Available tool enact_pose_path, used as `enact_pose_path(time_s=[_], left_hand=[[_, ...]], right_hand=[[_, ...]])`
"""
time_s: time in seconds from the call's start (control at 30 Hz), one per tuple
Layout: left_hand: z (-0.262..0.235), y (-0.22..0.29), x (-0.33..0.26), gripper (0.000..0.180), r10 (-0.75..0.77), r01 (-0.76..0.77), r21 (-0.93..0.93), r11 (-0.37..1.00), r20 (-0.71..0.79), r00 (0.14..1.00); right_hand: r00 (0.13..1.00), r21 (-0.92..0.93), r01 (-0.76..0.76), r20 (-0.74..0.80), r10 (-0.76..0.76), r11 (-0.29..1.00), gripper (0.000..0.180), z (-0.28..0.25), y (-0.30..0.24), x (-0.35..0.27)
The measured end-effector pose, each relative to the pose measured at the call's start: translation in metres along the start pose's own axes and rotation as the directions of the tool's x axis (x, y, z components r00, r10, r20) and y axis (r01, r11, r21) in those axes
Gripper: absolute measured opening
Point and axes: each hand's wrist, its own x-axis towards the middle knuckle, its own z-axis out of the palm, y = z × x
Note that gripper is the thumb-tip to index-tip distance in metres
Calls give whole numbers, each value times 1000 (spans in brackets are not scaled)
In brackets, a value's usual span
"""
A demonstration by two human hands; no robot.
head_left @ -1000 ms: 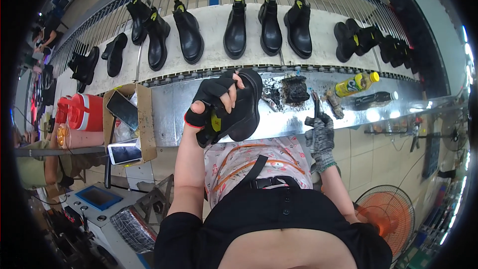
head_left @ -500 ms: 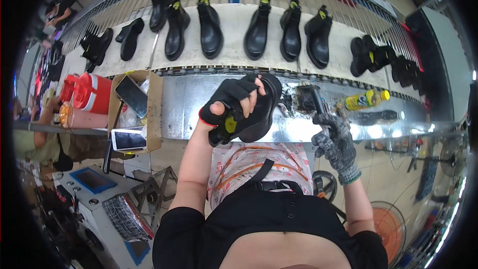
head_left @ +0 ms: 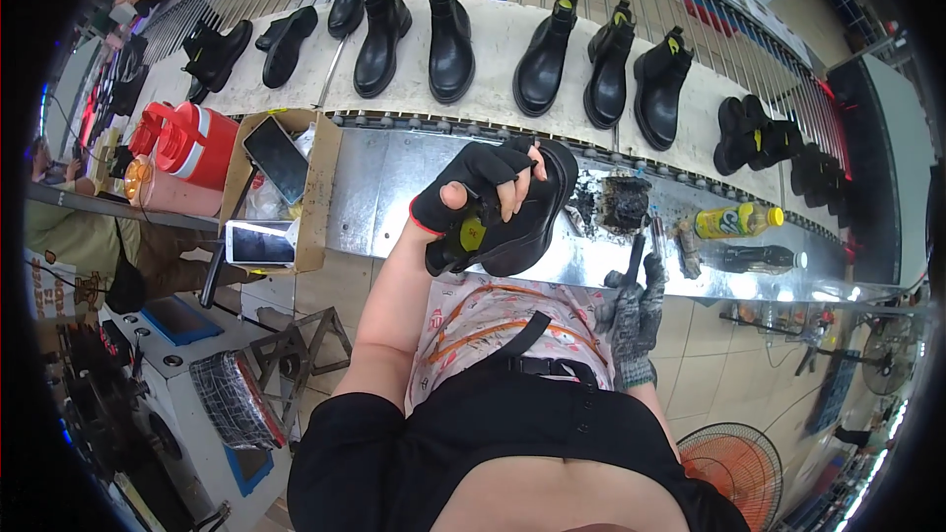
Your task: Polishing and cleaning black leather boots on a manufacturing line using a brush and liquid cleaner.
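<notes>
My left hand (head_left: 481, 185), in a black fingerless glove, grips a black ankle boot (head_left: 530, 236) over the front edge of the metal bench (head_left: 379, 207). The boot is tilted, its yellow-green inner patch near my wrist and its sole edge toward the right. Lower right, my right hand (head_left: 636, 325) wears a grey knitted glove and is closed round a slim dark tool (head_left: 637, 262) that points up toward the bench. The tool's kind is not clear. Just beyond it lies a black-smeared block (head_left: 626, 202) on a stained patch.
Several black boots (head_left: 450, 44) stand along a pale conveyor (head_left: 493, 25) behind the bench. At left, a cardboard box (head_left: 313, 177) holds phones, beside a red-and-white jug (head_left: 202, 153). A yellow bottle (head_left: 737, 221) and a dark bottle (head_left: 759, 259) lie at right, near a crumpled grey item (head_left: 688, 248).
My right hand has drawn down and left toward my body, taking the dark tool away from the black-smeared block. The left hand still grips the boot. The whole view has shifted slightly.
</notes>
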Motion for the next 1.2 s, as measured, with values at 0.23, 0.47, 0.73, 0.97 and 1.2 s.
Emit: enact_pose_path(time_s=[0.23, 0.47, 0.73, 0.97, 1.2], left_hand=[[2, -4, 2, 87, 14, -14, -3, 1000, 42, 999], [6, -4, 6, 88, 6, -7, 15, 1000, 76, 997], [11, -1, 8, 88, -3, 4, -9, 1000, 56, 998], [10, -4, 9, 88, -7, 6, 10, 1000, 86, 996], [12, -4, 8, 86, -16, 17, -25, 1000, 55, 998]], right_hand=[[970, 8, -228, -90, 228, 974, 32, -2, -29, 21], [833, -334, 99, 543, 106, 937, 56, 14, -118, 30], [661, -602, 703, 750, -36, 380, 47, 35, -141, 33], [654, -591, 708, 755, -44, 387, 48, 38, -139, 41], [675, -563, 647, 737, -42, 515, 41, 39, -154, 46]])
